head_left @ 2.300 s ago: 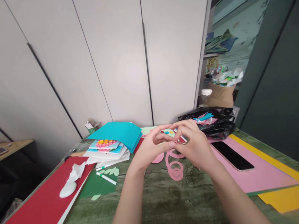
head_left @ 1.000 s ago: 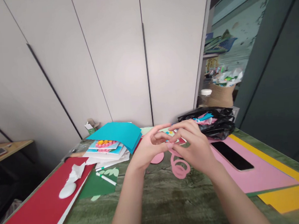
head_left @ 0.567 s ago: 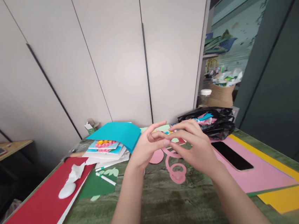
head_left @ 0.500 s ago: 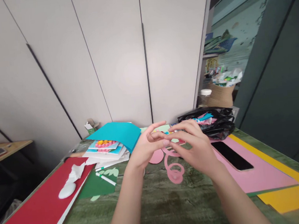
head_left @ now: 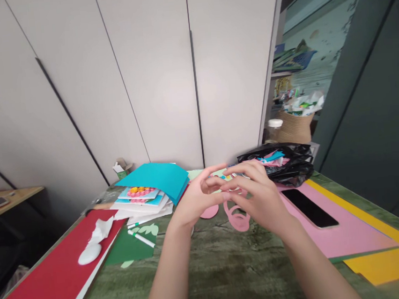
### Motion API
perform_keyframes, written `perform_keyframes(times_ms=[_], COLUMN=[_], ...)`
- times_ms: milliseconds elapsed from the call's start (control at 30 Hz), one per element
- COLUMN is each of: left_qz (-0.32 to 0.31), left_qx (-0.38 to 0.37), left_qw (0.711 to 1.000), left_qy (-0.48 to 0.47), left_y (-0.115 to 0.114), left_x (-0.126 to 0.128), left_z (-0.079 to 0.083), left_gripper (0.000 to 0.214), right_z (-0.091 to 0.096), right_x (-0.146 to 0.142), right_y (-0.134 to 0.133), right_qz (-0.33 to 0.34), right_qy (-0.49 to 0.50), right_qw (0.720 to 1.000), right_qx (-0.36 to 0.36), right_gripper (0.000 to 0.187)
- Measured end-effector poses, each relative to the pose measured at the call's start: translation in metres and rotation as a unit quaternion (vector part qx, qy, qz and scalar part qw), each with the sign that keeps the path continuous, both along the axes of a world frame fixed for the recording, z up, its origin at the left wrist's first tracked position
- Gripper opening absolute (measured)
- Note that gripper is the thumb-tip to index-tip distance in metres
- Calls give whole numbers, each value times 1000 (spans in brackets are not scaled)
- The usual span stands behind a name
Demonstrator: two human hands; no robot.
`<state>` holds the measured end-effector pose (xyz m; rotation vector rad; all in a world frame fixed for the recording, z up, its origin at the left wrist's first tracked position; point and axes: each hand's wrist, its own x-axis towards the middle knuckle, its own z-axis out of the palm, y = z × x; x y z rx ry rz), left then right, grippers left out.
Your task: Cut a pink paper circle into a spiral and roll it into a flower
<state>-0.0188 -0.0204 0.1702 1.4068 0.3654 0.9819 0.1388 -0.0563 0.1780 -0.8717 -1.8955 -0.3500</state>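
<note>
A curled strip of pink paper hangs in a spiral below my fingers, in the middle of the head view. My left hand pinches the strip's upper end between thumb and fingertips. From the other side, my right hand meets it with bent fingers, thumb and index closed at the same spot. The exact grip and the upper end of the paper are mostly hidden by the fingers. Behind my left wrist a flat pink paper disc lies on the green table.
Left are a stack of craft cards under blue paper, red sheet, white oval object, green paper and white pen. Right are a phone on pink sheets, yellow sheet and black bag.
The hanging pink spiral has risen a little, swung right and drawn closer to my fingers. My fingers have shifted slightly around its upper end.
</note>
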Motion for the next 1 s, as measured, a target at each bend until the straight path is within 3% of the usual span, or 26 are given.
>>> perform_keyframes(times_ms=[233,567,767,1000], left_qz=[-29,3,27,24], left_qx=[0,11,-2,8], left_qw=[999,1000,1000,1000], left_qy=[15,-1,-8,5], left_y=[-2,-2,-1,1], left_x=[1,2,-1,-5], left_z=[2,1,4,4], left_gripper=[63,55,52,53], right_z=[-2,-1,0,3], right_x=[2,0,5,9], right_y=[1,0,-2,-4], right_qz=[4,2,12,47], right_qy=[4,13,5,-38], right_qw=[1000,1000,1000,997], right_qx=[-11,-17,-25,-53], right_gripper=[16,16,3,14])
